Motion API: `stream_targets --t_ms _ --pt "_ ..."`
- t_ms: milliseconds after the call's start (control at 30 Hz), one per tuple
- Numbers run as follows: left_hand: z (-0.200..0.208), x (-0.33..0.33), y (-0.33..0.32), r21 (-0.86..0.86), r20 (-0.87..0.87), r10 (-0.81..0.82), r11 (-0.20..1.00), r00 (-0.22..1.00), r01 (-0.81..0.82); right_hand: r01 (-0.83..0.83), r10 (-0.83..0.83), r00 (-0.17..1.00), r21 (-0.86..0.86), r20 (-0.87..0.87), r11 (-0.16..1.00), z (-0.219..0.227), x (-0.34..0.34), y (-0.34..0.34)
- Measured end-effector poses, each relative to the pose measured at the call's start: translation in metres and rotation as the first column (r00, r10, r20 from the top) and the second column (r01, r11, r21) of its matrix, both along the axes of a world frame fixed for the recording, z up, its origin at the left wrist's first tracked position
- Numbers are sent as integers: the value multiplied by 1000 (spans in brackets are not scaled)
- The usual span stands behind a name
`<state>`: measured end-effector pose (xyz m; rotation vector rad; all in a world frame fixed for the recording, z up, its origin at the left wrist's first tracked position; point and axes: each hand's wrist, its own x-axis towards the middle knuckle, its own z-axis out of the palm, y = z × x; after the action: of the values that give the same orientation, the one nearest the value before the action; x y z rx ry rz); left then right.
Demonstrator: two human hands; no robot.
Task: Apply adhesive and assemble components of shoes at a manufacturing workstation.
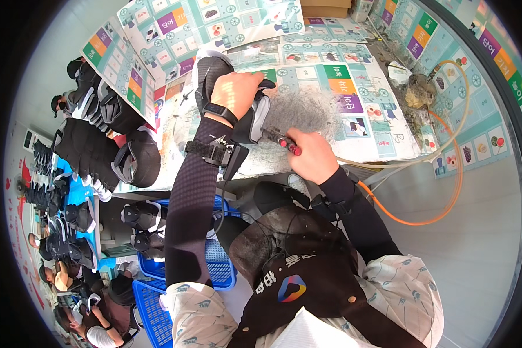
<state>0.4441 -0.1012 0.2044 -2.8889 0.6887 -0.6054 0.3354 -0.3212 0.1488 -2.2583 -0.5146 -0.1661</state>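
On the worktop, a dark knit shoe (210, 72) with a pale grey and white sole lies under my left hand (238, 95). The fingers of that hand are wrapped over the shoe's opening and hold it. My right hand (314, 154) grips a slim red-and-black air tool (285, 142). Its dark tip points toward the shoe's near end, close to the sole; whether it touches, I cannot tell. An orange hose (414, 223) leads from beside my right wrist. Grey dust (304, 113) coats the worktop (397, 152) right of the shoe.
Black shoes (138, 159) are stacked at the worktop's left, beside an upright printed board (119, 72). Blue baskets (219, 264) stand below on the left. A pale hose (468, 95) loops at the right by the wall. Several people work at the far left.
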Motion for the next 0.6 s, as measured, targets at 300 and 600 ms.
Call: stream_targets --t_ms 300,600 --pt "4 -17 -2 36 103 10 999 995 -14 72 -72 997 3 7 997 11 -1 0" --pt "18 -38 8 47 443 -15 999 897 -6 -27 32 999 172 -25 985 14 10 -12"
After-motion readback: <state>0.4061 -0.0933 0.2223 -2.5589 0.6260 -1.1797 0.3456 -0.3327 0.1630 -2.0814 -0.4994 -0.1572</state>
